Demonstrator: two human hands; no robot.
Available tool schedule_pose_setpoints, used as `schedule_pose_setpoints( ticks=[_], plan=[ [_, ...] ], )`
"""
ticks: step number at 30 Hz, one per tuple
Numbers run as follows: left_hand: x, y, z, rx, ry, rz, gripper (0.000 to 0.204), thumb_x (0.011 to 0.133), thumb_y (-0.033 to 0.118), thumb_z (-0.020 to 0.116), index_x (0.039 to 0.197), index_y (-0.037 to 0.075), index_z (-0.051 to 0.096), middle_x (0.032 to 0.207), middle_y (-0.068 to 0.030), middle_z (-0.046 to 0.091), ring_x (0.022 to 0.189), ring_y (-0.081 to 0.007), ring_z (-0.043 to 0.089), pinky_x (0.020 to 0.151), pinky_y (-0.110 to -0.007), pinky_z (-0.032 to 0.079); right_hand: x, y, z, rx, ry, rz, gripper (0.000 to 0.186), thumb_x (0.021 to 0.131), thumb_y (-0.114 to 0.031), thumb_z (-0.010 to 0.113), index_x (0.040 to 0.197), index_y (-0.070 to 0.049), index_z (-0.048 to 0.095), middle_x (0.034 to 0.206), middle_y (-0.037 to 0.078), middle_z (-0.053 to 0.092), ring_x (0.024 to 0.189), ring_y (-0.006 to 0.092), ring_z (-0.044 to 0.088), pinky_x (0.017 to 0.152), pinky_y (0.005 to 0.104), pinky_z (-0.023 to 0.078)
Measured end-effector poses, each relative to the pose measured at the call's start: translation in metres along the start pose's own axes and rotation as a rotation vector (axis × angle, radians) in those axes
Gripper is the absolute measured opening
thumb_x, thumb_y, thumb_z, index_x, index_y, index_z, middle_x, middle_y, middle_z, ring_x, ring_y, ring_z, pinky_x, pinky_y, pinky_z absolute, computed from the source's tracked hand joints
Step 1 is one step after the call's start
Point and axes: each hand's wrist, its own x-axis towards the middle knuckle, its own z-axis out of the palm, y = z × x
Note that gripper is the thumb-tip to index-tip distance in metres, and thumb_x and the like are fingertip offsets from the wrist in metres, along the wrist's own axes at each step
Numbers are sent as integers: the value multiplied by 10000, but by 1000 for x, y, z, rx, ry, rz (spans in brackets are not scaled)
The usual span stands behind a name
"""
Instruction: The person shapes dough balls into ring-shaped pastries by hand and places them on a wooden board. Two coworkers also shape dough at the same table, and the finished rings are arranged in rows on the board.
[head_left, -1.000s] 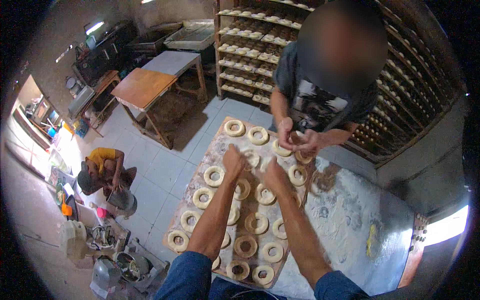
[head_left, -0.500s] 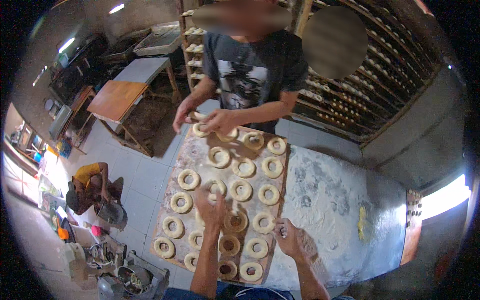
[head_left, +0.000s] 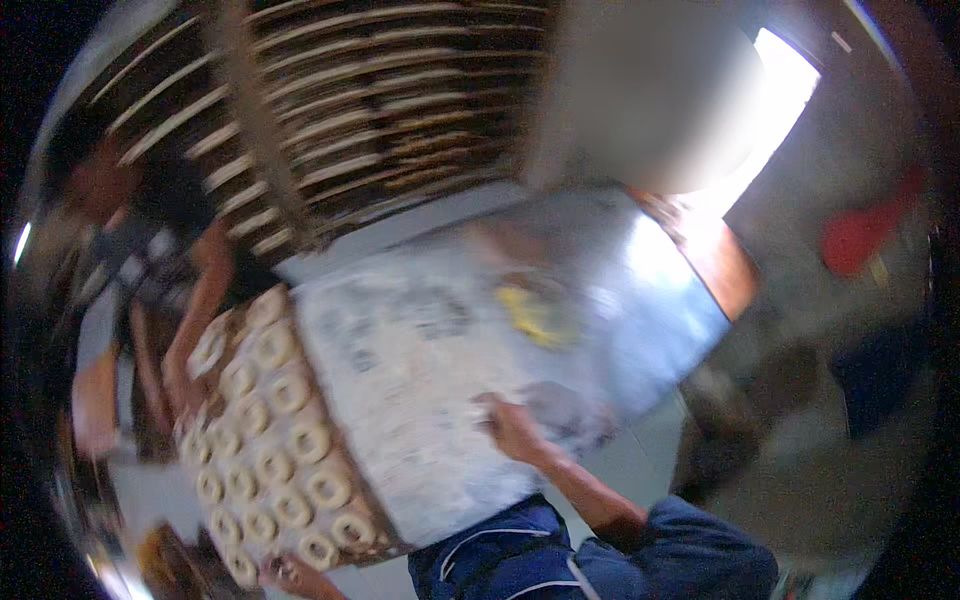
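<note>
From the head camera I look down on a big grey desk [head_left: 620, 300], and the view is blurry. At the left end of the desk there is a brown board [head_left: 347, 462]. Its long axis runs from the near edge of the desk toward the far edge, and the far end leans left in my view. The dough rings [head_left: 343, 490] lie flat on it in rows, with their holes facing up. They are round, so they don't point any way.

My left hand [head_left: 290, 573] is at the near edge of the board, just beside the closest rings. Its fingers are bent, but I cannot tell if it holds something. My right hand [head_left: 510, 425] is over the near half of the desk, well apart from the board. Its fingers curl in and point left. I cannot tell if anything is in it.

White flour [head_left: 410, 400] covers the desk beside the board. A yellow patch [head_left: 530, 318] sits nearer the far edge. Another person [head_left: 150, 262] reaches to the left edge of the board. Long shelves [head_left: 340, 165] stand behind the far edge.
</note>
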Motion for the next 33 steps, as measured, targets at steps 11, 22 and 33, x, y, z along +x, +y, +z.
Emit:
schedule_pose_setpoints(
  ticks=[11, 22, 33],
  plan=[
    [-71, 74, 86, 271, -343, 908, 307, 895, 319, 687, 879, 13, 680, 846, -154, 642, 715, -278, 604, 644, -402, 516, -14, 38, 23, 474, 441, -410, 301, 745, 40, 565, 1017, -12, 449, 836, 206, 540, 794, 445, 550, 697, 488, 438],
    [-182, 128, 59, 0, -678, 747, 323, 868, 140, 678, 1146, 19, 567, 1092, -138, 611, 960, -252, 611, 799, -378, 521, -29, 53, 32, 577, 179, -325, 282, 906, -228, 567, 1106, -34, 610, 899, 136, 679, 711, 238, 602, 646, 399, 479],
    [-305, 110, -37, -335, -882, 579, 216, 897, 220, 633, 990, 56, 527, 817, -132, 597, 776, -332, 605, 707, -447, 477, -29, 93, -61, 573, 51, -177, 361, 886, 15, 574, 1246, 9, 555, 1101, 139, 640, 1072, 213, 603, 861, 315, 520]
  ],
)
